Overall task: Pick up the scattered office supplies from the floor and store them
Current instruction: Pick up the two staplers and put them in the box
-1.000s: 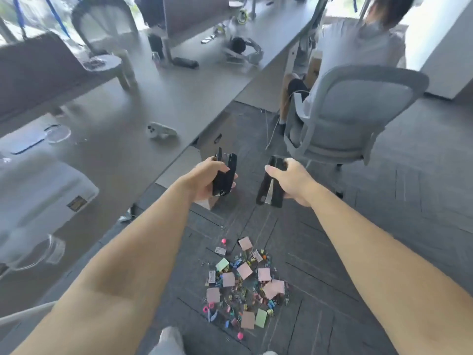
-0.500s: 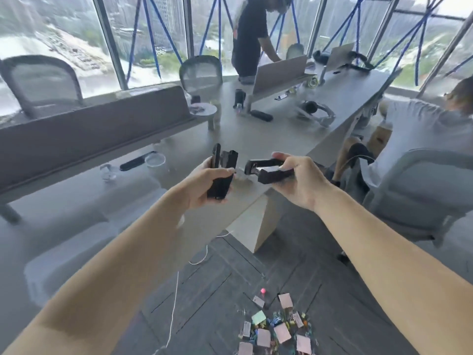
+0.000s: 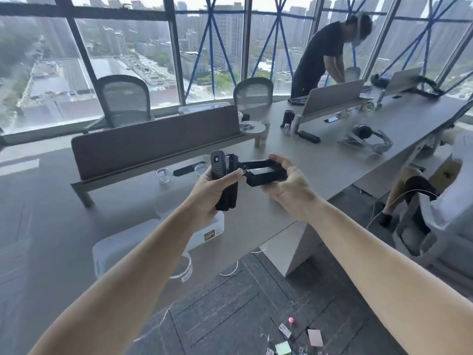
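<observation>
My left hand (image 3: 212,193) grips a black stapler (image 3: 224,180) that stands upright above the grey desk (image 3: 332,170). A second black stapler (image 3: 263,172) lies sideways in my right hand (image 3: 289,185), its front end almost touching the first one. Both hands are held out over the desk's near part. At the bottom edge of the view, sticky notes (image 3: 315,337), a pink pushpin (image 3: 291,320) and small clips lie scattered on the dark carpet. A translucent plastic box (image 3: 143,249) sits on the desk under my left forearm.
A brown divider panel (image 3: 153,144) crosses the desk behind my hands. Headsets (image 3: 368,139), a cup and a remote lie farther back. A seated person's chair (image 3: 440,208) stands at the right; another person leans over the far desk end (image 3: 325,55). Empty chairs line the windows.
The view has swung up from the floor to the desk and windows. Both hands rose with the staplers; the right stapler turned from upright to sideways and came close to the left one.
</observation>
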